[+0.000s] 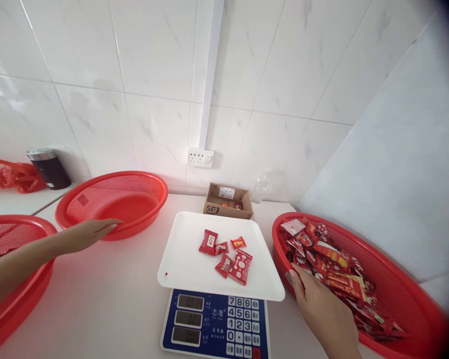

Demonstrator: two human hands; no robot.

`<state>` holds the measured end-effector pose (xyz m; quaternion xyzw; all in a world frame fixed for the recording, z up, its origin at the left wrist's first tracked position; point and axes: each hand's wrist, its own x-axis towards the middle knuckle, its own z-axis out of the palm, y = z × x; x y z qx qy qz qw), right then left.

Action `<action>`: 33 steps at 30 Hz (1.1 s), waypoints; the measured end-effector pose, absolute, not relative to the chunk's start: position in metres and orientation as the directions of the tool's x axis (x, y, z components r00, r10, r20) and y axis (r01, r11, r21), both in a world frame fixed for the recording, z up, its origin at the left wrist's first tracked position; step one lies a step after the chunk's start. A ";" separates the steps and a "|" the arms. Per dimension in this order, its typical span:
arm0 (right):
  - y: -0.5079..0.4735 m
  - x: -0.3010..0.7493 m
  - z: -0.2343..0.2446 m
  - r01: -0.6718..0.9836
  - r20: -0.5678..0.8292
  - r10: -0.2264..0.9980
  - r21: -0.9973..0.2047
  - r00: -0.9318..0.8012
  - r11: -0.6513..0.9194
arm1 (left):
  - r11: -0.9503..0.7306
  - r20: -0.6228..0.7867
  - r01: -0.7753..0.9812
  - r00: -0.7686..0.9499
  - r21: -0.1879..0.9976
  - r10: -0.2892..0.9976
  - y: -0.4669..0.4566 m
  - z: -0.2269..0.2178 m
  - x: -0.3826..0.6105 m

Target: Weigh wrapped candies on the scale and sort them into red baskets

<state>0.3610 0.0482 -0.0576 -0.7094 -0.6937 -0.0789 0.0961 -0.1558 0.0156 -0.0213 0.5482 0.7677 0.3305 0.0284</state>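
Note:
My left hand (92,233) reaches over to the near rim of a round red plastic basket (155,219), its fingers and thumb closed together at the rim. My right hand (318,299) grips the left rim of another red basket (392,254), which is heaped with red candy packets (333,269). Between my hands stands a digital scale (215,324) with a blue keypad panel and a white tray (183,249). Several small red packets (241,267) lie on the tray. The top display seems to read 0.034.
A third red basket (41,227) stands at the left edge, partly behind my left forearm. Behind the scale are a small cardboard box (228,212) with packets inside and a clear plastic bottle (260,189). A dark cup (49,168) and red bags (20,177) sit far left. A tiled wall backs the table.

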 end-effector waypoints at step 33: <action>0.043 0.357 -0.051 1.000 0.225 0.974 -0.007 0.008 -0.007 | -0.515 0.051 0.826 0.518 0.229 0.854 0.085 -0.039 0.111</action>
